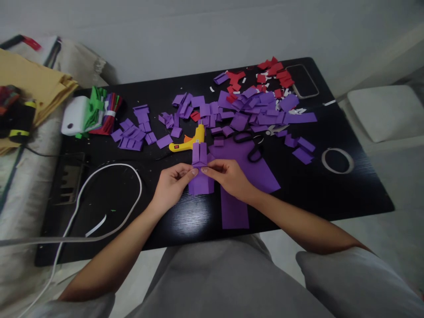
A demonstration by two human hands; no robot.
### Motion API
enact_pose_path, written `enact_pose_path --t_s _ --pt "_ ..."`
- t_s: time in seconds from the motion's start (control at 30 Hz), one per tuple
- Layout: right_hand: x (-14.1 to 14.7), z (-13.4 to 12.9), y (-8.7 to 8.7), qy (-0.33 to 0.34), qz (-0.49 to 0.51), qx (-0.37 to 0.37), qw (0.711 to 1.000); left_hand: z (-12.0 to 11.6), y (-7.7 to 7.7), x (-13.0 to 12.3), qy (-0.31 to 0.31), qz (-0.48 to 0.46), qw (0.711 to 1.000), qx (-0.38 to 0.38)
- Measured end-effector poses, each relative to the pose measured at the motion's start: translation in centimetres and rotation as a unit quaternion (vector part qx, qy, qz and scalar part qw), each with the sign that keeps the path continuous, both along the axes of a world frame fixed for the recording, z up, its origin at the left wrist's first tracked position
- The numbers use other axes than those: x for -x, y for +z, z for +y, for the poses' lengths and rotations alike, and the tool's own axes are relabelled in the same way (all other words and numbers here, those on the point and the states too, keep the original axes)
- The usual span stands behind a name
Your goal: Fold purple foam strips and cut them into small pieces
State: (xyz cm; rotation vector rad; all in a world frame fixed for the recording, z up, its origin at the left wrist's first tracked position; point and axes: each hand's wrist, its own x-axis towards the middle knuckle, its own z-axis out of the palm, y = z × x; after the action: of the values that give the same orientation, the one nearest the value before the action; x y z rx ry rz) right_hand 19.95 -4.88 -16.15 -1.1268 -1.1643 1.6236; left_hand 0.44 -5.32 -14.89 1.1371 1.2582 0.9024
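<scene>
Both the left hand and the right hand pinch a folded purple paper piece between their fingers, over the counter. Just beyond it lies a yellow glue gun.

From here, the folded purple paper hides part of the left hand and right hand; the white cable and tan paper sheets run out of view leftward.
</scene>
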Motion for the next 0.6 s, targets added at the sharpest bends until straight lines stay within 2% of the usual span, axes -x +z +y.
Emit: enact_pose_path --t_s 0.2,0.4,0.6 --pt "0.17 0.02 -0.22 -0.015 0.01 0.008 1.0 0.21 0.1 0.15 -0.004 -0.004 1.0 0.0" --pt "0.19 -0.03 0.1 -0.014 -0.006 0.009 1.0 0.14 0.19 0.38 -0.015 0.032 0.999 -0.038" --pt "0.18 -0.09 0.28 -0.015 -0.036 -0.02 0.999 -0.33 0.32 0.07 -0.023 0.058 0.996 -0.059"
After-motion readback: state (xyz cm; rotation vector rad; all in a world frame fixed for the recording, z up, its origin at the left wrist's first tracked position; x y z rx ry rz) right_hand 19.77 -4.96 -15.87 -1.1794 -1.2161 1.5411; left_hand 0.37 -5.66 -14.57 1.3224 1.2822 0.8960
